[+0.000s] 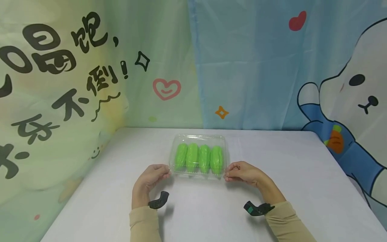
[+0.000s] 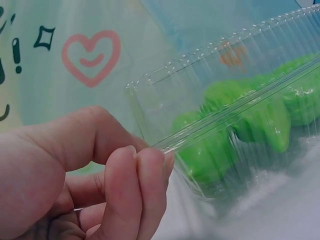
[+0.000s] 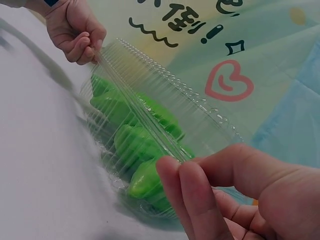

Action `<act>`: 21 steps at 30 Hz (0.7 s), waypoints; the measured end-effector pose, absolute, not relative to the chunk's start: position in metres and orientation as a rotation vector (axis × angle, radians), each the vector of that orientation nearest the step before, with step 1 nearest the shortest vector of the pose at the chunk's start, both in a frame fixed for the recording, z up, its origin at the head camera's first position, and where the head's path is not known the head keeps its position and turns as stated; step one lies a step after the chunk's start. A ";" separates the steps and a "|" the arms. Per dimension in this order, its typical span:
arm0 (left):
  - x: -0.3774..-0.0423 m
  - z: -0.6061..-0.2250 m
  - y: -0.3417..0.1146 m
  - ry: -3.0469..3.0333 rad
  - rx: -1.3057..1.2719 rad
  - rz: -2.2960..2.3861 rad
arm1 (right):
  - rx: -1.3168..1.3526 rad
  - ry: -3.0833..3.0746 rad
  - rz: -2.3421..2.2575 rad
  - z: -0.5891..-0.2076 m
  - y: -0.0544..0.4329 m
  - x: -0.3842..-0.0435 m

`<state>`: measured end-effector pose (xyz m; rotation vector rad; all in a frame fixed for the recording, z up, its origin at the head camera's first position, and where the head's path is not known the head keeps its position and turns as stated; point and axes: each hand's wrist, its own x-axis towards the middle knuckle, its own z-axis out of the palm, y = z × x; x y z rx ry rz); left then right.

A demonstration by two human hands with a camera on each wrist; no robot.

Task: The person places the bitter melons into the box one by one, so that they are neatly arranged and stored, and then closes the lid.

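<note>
A clear plastic clamshell box (image 1: pixel 199 138) is over the white table, several bright green, ridged, bitter-melon-like pieces (image 1: pixel 192 157) lying side by side inside. My left hand (image 1: pixel 153 175) pinches the near left corner of its rim between thumb and fingers. At the near right corner, my right hand (image 1: pixel 245 173) pinches the rim in the same way. Seen from the left wrist, the lid (image 2: pixel 165 100) lies over the base, with their rims together at the fingertips. The right wrist view has the box (image 3: pixel 195 107) stretching between both hands.
The white table (image 1: pixel 199 215) spreads around the box on all sides. Behind it hangs a printed curtain (image 1: pixel 242 67) with hearts, lettering and a cartoon bear. Each wrist wears a small black camera, the left camera (image 1: pixel 159 200) and the right camera (image 1: pixel 257 209).
</note>
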<state>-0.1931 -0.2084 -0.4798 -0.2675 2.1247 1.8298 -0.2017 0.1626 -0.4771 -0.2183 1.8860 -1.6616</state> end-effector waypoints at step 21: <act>-0.193 -0.481 -0.207 2.102 -0.202 1.869 | -0.200 1.999 -1.582 -0.466 0.175 -0.202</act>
